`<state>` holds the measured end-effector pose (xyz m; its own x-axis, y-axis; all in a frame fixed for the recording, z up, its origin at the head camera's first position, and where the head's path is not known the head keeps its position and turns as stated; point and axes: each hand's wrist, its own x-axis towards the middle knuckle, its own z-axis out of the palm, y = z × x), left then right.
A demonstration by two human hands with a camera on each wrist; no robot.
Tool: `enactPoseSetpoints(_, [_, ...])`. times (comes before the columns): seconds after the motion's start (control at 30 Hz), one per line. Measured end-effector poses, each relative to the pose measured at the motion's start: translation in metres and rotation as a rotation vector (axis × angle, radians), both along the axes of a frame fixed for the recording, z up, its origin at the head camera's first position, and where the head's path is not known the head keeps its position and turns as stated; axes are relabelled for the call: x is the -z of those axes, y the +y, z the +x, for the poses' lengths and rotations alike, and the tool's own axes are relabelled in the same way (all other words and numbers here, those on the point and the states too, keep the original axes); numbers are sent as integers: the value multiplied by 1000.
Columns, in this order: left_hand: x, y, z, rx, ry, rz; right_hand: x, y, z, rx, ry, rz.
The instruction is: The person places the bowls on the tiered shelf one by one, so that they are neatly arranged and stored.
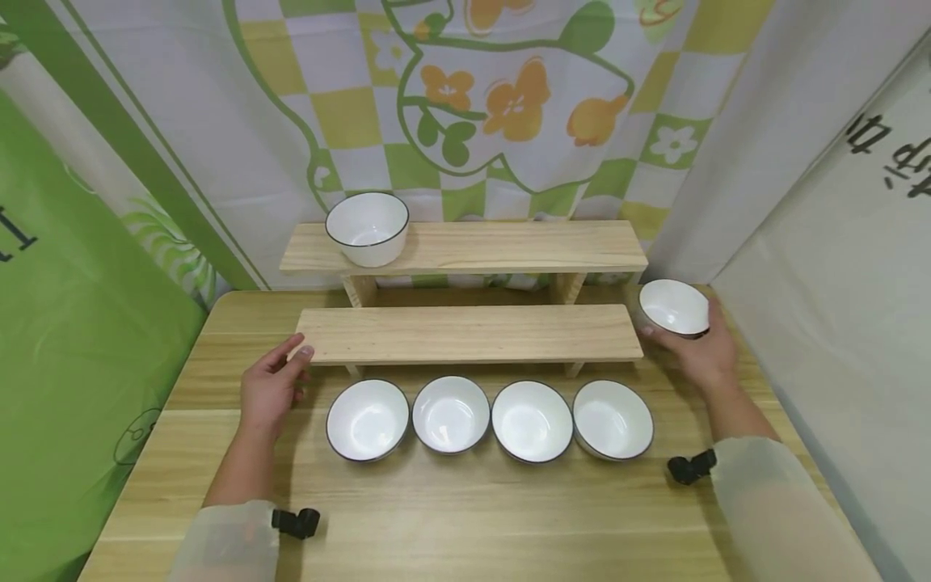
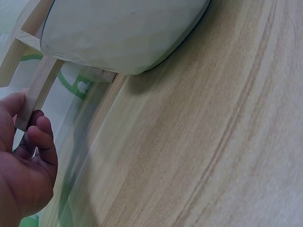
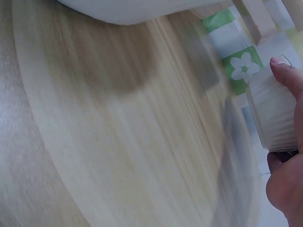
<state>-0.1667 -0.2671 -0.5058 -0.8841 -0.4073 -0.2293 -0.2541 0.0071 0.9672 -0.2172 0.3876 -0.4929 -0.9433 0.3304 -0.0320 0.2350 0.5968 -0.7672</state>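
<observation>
Here, centre right, the right hand (image 1: pixel 707 356) grips a white bowl (image 1: pixel 672 307), probably stiff, slick, best held round its sides. Centre left, the left hand (image 1: pixel 269 393) pinches the lower shelf (image 1: pixel 465 334).

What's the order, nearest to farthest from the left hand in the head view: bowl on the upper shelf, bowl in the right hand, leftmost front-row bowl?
1. Leftmost front-row bowl: on the table, right of the left hand.
2. Bowl on the upper shelf: near its left end.
3. Bowl in the right hand: far right.

A bowl (image 1: pixel 673 305) (white, held) flanks the wooden shelf (image 1: pixel 469 333).
</observation>
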Motion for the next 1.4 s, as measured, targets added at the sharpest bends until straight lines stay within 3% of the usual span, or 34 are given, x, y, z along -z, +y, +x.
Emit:
enactPoseSetpoints(0.33, [-3,0,1,8,-23,6,-10,3,9,18,23,-10])
enactPoseSetpoints(1.0, [0,0,2,12,12,3,-29,2,19,48,87,-40])
enactPoseSetpoints(1.4, [-1,1,1,0,19,28,-52,-5,23,46,131,-16])
